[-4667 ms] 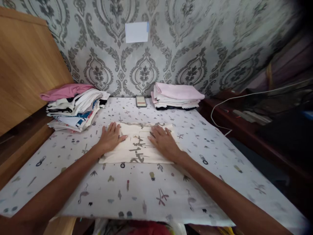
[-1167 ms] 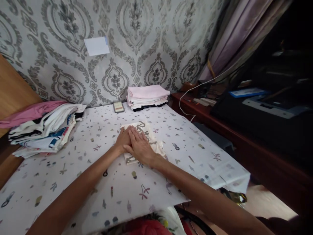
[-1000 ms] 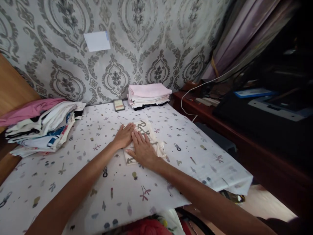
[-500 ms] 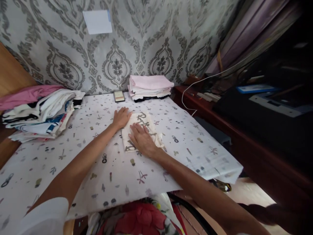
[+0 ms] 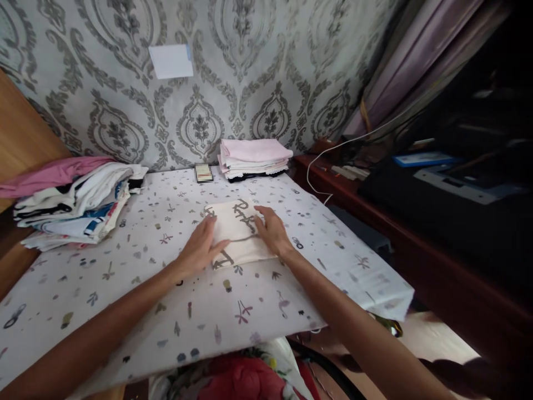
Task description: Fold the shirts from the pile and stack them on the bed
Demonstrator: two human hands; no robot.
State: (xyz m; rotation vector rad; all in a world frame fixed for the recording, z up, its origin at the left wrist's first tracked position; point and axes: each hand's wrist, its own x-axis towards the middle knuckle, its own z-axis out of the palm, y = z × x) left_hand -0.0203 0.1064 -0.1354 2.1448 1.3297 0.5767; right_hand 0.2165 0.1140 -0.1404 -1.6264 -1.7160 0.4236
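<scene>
- We have the folded cream cloth (image 5: 227,219) lying flat on the table (image 5: 189,328), between front edge and back edge, nearer to the right edge than to the left one.
- Our left hand (image 5: 197,244) is at its left side, the thumb spread away from the fingers and reaching over the cloth.
- Our right hand (image 5: 272,230) is at its right side, the fingers bent, the thumb close to the printed letters.
- Whether we pinch the layers or only touch them, we cannot tell, because the undersides of the fingers are hidden.
- A fold line crosses the top; we do well to keep the layers together there, with light and equal pressure from both sides.
- If one hand pushes harder, the soft cloth can probably wrinkle or its layers slip, so we should keep both hands level.
- The pink-topped stack (image 5: 256,150) sits near the back right corner, and the mixed clothes pile (image 5: 83,205) is toward the back left corner.
</scene>
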